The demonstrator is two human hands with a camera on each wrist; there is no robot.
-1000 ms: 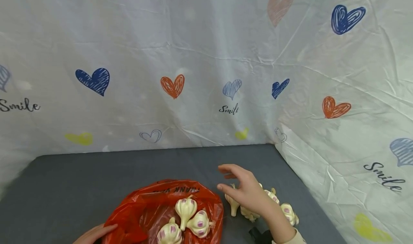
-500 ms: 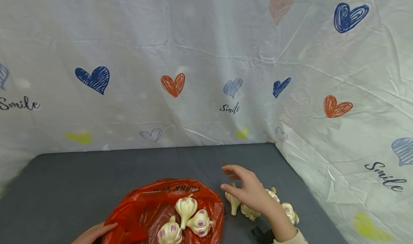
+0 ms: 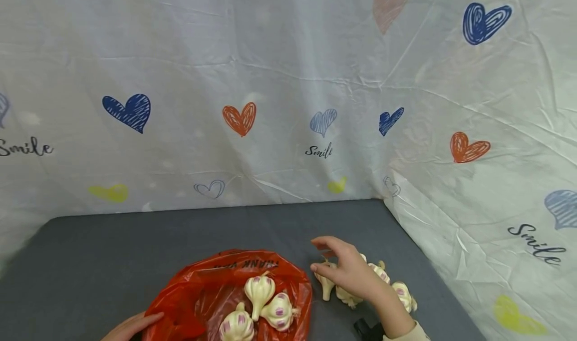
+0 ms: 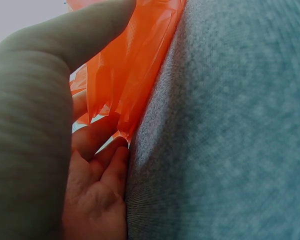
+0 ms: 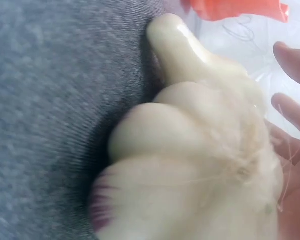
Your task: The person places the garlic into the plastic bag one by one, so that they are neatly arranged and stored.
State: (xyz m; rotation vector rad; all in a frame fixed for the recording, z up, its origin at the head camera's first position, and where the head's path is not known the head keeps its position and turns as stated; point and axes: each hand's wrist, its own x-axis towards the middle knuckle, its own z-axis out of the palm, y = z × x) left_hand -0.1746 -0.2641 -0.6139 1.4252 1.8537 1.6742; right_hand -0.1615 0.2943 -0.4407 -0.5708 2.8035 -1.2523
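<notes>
A red plastic bag (image 3: 180, 291) with dark lettering on its rim lies mouth-up at the front of the table. Inside it are three garlic bulbs (image 3: 260, 291), cream with purple patches. At the bag's left side, my left hand (image 3: 135, 326) holds the plastic between thumb and fingers; the left wrist view shows the gathered plastic (image 4: 125, 65) there. My right hand (image 3: 347, 268) hovers over several more garlic bulbs (image 3: 326, 281) to the right of the bag, fingers loosely bent and thumb apart. Close up in the right wrist view, one garlic bulb (image 5: 190, 165) lies beside the fingers (image 5: 295, 62).
A dark grey cloth covers the table (image 3: 149, 236). White sheeting (image 3: 270, 70) printed with hearts and "Smile" hangs behind it and along the right side. Under the right wrist is a black object (image 3: 369, 329), partly hidden by the sleeve (image 3: 410, 333).
My right hand has shifted slightly to the right and down over the garlic bulbs. The left hand, the bag and the bulbs stay as they were.
</notes>
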